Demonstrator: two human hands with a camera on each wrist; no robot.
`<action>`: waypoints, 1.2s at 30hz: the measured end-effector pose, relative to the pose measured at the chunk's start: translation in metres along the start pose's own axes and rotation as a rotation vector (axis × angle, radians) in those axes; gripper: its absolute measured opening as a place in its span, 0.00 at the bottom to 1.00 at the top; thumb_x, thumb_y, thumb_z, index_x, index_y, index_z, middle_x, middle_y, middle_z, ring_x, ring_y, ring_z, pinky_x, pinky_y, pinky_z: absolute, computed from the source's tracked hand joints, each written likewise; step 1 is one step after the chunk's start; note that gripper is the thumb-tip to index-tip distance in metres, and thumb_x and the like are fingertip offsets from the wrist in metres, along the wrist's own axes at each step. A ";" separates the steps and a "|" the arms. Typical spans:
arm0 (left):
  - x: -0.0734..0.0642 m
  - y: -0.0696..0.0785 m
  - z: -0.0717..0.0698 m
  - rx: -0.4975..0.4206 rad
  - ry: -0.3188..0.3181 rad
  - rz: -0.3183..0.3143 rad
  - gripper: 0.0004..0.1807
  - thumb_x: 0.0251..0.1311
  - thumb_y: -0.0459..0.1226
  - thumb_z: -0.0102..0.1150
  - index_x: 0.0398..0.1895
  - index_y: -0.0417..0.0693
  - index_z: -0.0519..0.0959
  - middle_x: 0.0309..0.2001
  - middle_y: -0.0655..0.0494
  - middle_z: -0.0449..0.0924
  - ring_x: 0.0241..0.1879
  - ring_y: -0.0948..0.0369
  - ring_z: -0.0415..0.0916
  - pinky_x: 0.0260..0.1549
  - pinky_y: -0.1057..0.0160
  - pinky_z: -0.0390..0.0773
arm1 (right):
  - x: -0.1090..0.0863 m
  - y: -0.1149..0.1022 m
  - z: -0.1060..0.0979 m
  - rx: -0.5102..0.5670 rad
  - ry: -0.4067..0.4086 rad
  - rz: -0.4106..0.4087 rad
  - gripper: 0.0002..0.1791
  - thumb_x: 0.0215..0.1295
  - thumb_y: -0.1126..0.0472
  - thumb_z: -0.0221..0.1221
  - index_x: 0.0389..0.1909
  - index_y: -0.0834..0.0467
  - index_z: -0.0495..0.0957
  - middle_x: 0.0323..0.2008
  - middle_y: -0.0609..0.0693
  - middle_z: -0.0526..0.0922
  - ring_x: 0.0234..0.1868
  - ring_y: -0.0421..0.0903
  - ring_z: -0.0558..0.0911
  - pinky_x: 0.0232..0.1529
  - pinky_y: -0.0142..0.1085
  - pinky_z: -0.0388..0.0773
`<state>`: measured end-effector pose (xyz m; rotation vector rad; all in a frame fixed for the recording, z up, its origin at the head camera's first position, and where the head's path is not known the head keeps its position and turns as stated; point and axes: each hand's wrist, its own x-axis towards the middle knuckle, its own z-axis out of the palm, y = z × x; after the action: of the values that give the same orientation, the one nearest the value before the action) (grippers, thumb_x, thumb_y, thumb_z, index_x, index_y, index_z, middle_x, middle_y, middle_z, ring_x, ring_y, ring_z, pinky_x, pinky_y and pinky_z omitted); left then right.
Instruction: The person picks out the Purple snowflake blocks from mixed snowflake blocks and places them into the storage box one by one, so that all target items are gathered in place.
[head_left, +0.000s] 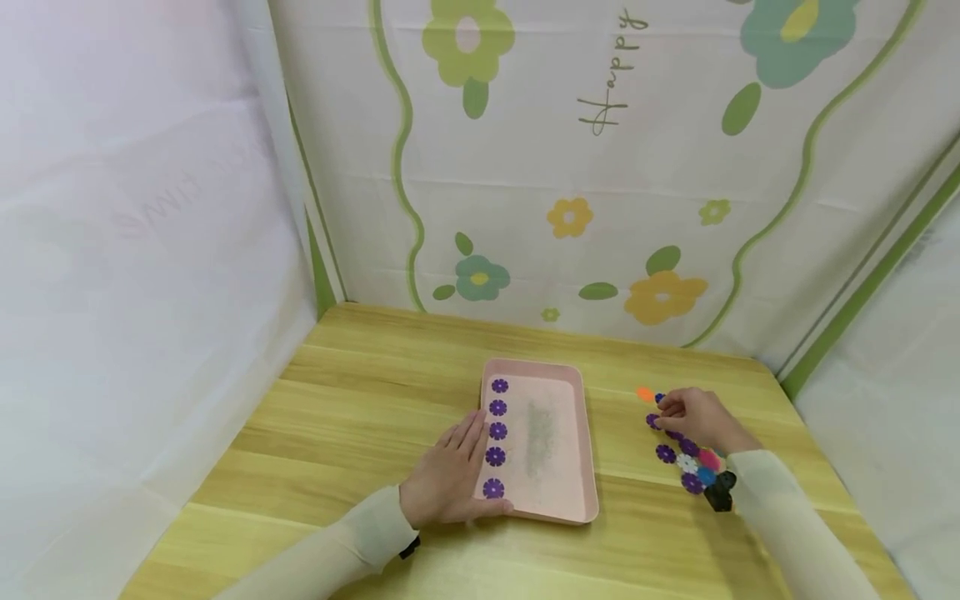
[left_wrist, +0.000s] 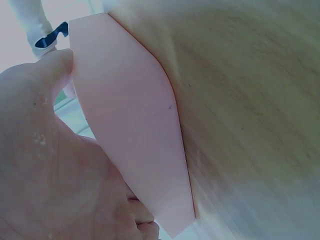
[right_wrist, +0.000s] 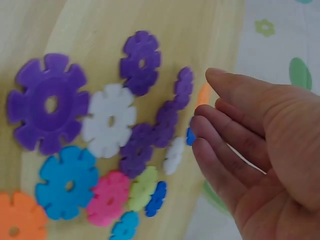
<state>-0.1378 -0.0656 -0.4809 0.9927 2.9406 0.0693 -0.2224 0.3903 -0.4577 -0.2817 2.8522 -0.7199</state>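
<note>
Chiefly, we note two grips at work. At lower centre of the head view, the left grip [head_left: 450,482] rests along the left rim of the pink tray [head_left: 568,467], fingers straight and thumb along its lower edge. At centre right, the right grip [head_left: 701,419] stands over a scatter of notched discs [head_left: 686,464] on the desk [head_left: 315,417]; its thumb and fingers are slightly spread, and we see nothing pinched between them. The nearest purple disc [head_left: 654,422] lies just beside the fingertips; in the right wrist view it touches or overlaps its purple neighbour [right_wrist: 165,124], we cannot tell which. Five purple discs [head_left: 498,431] line the tray's left side. In our judgement, so thin a disc is best pinched by its rim and lifted straight up, without dragging its neighbour. We should avoid nudging the blue disc [head_left: 660,398] and orange disc [head_left: 645,394] just beyond.
</note>
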 end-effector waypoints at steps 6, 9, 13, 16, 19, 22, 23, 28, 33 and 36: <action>-0.001 0.002 -0.007 -0.004 -0.013 0.001 0.64 0.64 0.79 0.42 0.82 0.32 0.56 0.84 0.35 0.49 0.84 0.42 0.51 0.81 0.48 0.61 | 0.002 0.013 0.012 0.012 0.050 -0.001 0.19 0.71 0.59 0.68 0.54 0.69 0.83 0.46 0.60 0.90 0.46 0.55 0.89 0.48 0.51 0.89; -0.002 0.004 -0.011 -0.008 -0.018 -0.006 0.64 0.64 0.78 0.44 0.82 0.32 0.56 0.84 0.35 0.49 0.84 0.43 0.52 0.81 0.48 0.61 | 0.004 0.015 0.014 0.016 0.058 0.006 0.18 0.70 0.60 0.69 0.54 0.69 0.83 0.46 0.61 0.89 0.46 0.55 0.88 0.49 0.51 0.89; -0.002 0.004 -0.013 -0.009 -0.028 -0.014 0.64 0.65 0.78 0.44 0.83 0.33 0.55 0.85 0.35 0.48 0.85 0.44 0.51 0.82 0.49 0.61 | 0.005 0.018 0.014 0.030 0.052 0.008 0.19 0.68 0.62 0.70 0.54 0.69 0.83 0.46 0.61 0.89 0.46 0.54 0.88 0.47 0.49 0.89; -0.001 0.003 -0.010 -0.007 -0.022 -0.009 0.65 0.64 0.79 0.43 0.82 0.32 0.55 0.85 0.35 0.49 0.84 0.43 0.51 0.82 0.48 0.61 | 0.007 0.020 0.012 0.056 0.028 0.005 0.19 0.68 0.64 0.70 0.55 0.69 0.83 0.45 0.60 0.89 0.45 0.52 0.88 0.46 0.46 0.89; -0.001 0.002 -0.004 0.001 -0.011 -0.006 0.65 0.64 0.79 0.41 0.83 0.32 0.55 0.85 0.35 0.48 0.85 0.43 0.50 0.82 0.48 0.60 | 0.009 0.023 0.010 0.075 -0.011 0.009 0.18 0.68 0.65 0.69 0.56 0.68 0.84 0.45 0.58 0.89 0.44 0.50 0.87 0.44 0.43 0.89; -0.001 0.001 0.002 0.012 0.006 -0.006 0.65 0.64 0.80 0.39 0.83 0.33 0.55 0.85 0.35 0.48 0.85 0.43 0.50 0.82 0.49 0.60 | 0.014 0.026 0.009 0.067 -0.054 -0.002 0.16 0.69 0.66 0.69 0.55 0.66 0.85 0.43 0.56 0.89 0.42 0.47 0.87 0.43 0.41 0.88; -0.001 0.001 0.003 0.014 0.009 -0.007 0.65 0.64 0.80 0.38 0.83 0.33 0.55 0.85 0.36 0.47 0.85 0.44 0.50 0.82 0.49 0.60 | 0.016 0.027 0.008 0.061 -0.067 -0.010 0.15 0.69 0.66 0.69 0.54 0.66 0.85 0.42 0.55 0.89 0.41 0.46 0.86 0.42 0.40 0.88; -0.002 0.001 0.004 -0.014 0.018 0.002 0.65 0.64 0.80 0.39 0.82 0.32 0.56 0.85 0.35 0.48 0.84 0.43 0.51 0.81 0.47 0.61 | 0.021 0.026 0.007 0.033 -0.122 -0.024 0.09 0.67 0.64 0.70 0.46 0.61 0.86 0.39 0.51 0.88 0.38 0.42 0.84 0.39 0.36 0.85; -0.001 0.000 0.007 0.001 0.020 0.000 0.66 0.64 0.81 0.38 0.83 0.33 0.55 0.85 0.35 0.47 0.85 0.43 0.50 0.82 0.48 0.60 | 0.023 0.017 0.001 0.039 -0.132 -0.025 0.09 0.65 0.64 0.72 0.40 0.62 0.83 0.38 0.53 0.86 0.37 0.42 0.83 0.38 0.35 0.83; 0.000 -0.001 0.008 0.008 0.025 -0.004 0.65 0.63 0.81 0.39 0.83 0.34 0.55 0.85 0.36 0.46 0.85 0.43 0.50 0.82 0.48 0.60 | 0.024 0.011 -0.004 0.053 -0.137 -0.005 0.08 0.66 0.65 0.71 0.39 0.62 0.82 0.37 0.54 0.87 0.37 0.45 0.83 0.36 0.35 0.82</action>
<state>-0.1383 -0.0659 -0.4890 0.9939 2.9677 0.0712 -0.2481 0.3956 -0.4630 -0.3181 2.6999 -0.7464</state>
